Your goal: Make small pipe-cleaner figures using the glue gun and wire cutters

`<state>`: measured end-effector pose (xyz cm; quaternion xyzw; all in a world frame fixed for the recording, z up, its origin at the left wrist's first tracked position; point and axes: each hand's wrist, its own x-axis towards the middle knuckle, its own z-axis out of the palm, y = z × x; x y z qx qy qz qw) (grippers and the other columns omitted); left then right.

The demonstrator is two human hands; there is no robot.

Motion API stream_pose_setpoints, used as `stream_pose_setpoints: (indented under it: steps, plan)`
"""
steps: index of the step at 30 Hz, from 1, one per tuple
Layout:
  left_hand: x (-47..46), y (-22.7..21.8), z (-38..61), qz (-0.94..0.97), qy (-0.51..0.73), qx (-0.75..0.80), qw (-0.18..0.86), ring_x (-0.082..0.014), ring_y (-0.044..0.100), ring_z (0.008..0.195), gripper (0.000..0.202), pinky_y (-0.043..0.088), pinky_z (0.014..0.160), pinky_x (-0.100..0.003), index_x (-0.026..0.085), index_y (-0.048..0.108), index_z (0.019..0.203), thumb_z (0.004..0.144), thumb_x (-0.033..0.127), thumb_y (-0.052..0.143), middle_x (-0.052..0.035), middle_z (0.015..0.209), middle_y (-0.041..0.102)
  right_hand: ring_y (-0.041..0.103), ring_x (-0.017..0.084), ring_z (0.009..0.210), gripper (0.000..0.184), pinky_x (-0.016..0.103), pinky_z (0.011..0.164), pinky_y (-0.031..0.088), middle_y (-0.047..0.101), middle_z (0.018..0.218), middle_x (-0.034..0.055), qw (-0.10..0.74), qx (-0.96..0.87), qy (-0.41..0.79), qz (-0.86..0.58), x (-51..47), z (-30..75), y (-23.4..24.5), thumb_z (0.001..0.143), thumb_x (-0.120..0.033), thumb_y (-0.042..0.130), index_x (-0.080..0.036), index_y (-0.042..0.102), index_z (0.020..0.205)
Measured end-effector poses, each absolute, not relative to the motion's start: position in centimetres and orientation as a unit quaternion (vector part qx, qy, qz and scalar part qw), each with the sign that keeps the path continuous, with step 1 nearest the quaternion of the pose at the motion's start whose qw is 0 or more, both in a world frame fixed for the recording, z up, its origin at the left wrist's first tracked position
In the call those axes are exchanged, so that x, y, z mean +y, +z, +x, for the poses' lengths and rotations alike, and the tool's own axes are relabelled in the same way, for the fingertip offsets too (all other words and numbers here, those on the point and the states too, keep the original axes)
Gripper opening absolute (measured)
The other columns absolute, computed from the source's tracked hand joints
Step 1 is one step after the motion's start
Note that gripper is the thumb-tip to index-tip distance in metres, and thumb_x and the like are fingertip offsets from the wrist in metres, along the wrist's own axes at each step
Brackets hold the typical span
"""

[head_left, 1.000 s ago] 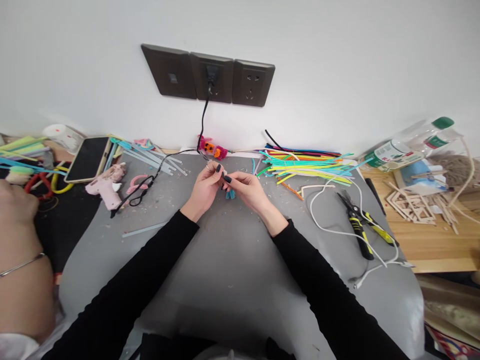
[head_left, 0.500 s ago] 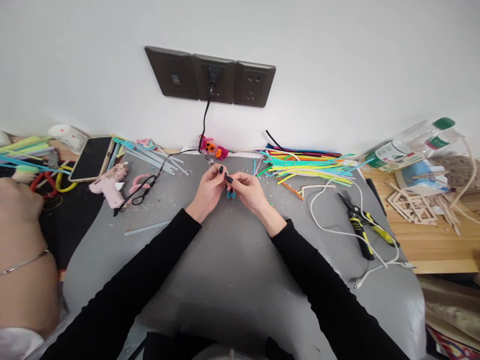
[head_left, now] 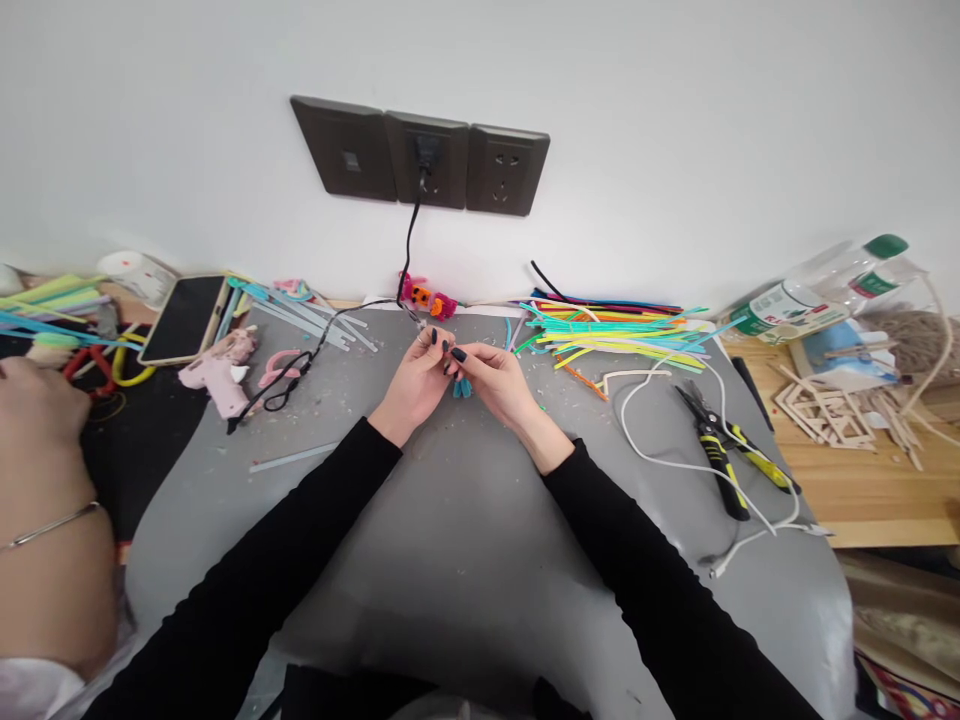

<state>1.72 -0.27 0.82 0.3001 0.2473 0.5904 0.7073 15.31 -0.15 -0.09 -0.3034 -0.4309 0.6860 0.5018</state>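
Note:
My left hand (head_left: 417, 377) and my right hand (head_left: 498, 383) meet over the grey mat (head_left: 450, 540), fingertips pinched together. Between them is a small teal fuzzy piece (head_left: 462, 388), probably bent pipe cleaner; its lower end pokes out below the fingers and the rest is hidden. Just behind the hands, by the wall, lies a pink and orange fuzzy figure (head_left: 427, 298). To the right of my right hand a bundle of coloured pipe cleaners (head_left: 615, 330) is spread out. Left of my left hand are a pink glue gun (head_left: 221, 375) and clear glue sticks (head_left: 296, 315).
Pliers (head_left: 720, 450) and a looping white cable (head_left: 637, 450) lie at the right. A black cord (head_left: 409, 240) runs down from the wall socket (head_left: 427, 160). Further right are plastic bottles (head_left: 780, 305) and wooden sticks (head_left: 825, 410). Another person's arm (head_left: 52, 520) rests at the left beside scissors (head_left: 90, 370).
My hands stay together in nearly the same place. The fingers have shifted slightly around the small teal piece. Nothing else has visibly moved.

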Motion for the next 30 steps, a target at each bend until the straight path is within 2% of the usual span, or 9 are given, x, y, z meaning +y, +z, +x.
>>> stream_pose_setpoints:
  steps: [6, 19, 24, 30]
  plan:
    - [-0.2, 0.7, 1.6, 0.359, 0.615, 0.270, 0.647, -0.0093, 0.051, 0.059, 0.042, 0.048, 0.055, -0.024, 0.020, 0.059, 0.077, 0.073, 0.042, 0.095, 0.0035, 0.075, 0.055, 0.065, 0.013, 0.075, 0.035, 0.029, 0.076, 0.056, 0.074, 0.080, 0.0009, 0.507, -0.458, 0.664, -0.304, -0.1, 15.5, -0.4, 0.078, -0.056, 0.086, -0.023, 0.080, 0.088]
    - [0.0, 0.0, 1.7, 0.404, 0.623, 0.317, 0.591, -0.0097, 0.054, 0.058, 0.045, 0.049, 0.055, -0.023, 0.019, 0.061, 0.077, 0.074, 0.052, 0.092, 0.0031, 0.070, 0.056, 0.065, 0.013, 0.071, 0.042, 0.029, 0.072, 0.056, 0.070, 0.074, -0.0006, 0.510, -0.541, 0.572, -0.347, 0.3, 15.7, -0.9, 0.081, -0.064, 0.080, -0.023, 0.072, 0.083]
    - [0.0, 0.1, 1.8, 0.363, 0.611, 0.297, 0.638, -0.0096, 0.054, 0.064, 0.041, 0.050, 0.060, -0.022, 0.020, 0.062, 0.076, 0.073, 0.044, 0.095, 0.0030, 0.072, 0.055, 0.061, 0.012, 0.067, 0.044, 0.027, 0.069, 0.053, 0.066, 0.071, -0.0021, 0.516, -0.536, 0.565, -0.356, 0.4, 15.7, -1.0, 0.078, -0.065, 0.081, -0.022, 0.069, 0.080]
    - [-0.1, 0.6, 1.9, 0.304, 0.594, 0.284, 0.689, -0.0091, 0.051, 0.066, 0.034, 0.047, 0.063, -0.020, 0.018, 0.056, 0.071, 0.083, 0.027, 0.087, 0.0024, 0.075, 0.053, 0.060, 0.011, 0.066, 0.044, 0.027, 0.069, 0.053, 0.065, 0.070, -0.0025, 0.529, -0.518, 0.573, -0.351, 0.4, 15.6, -1.2, 0.076, -0.064, 0.084, -0.022, 0.069, 0.079]
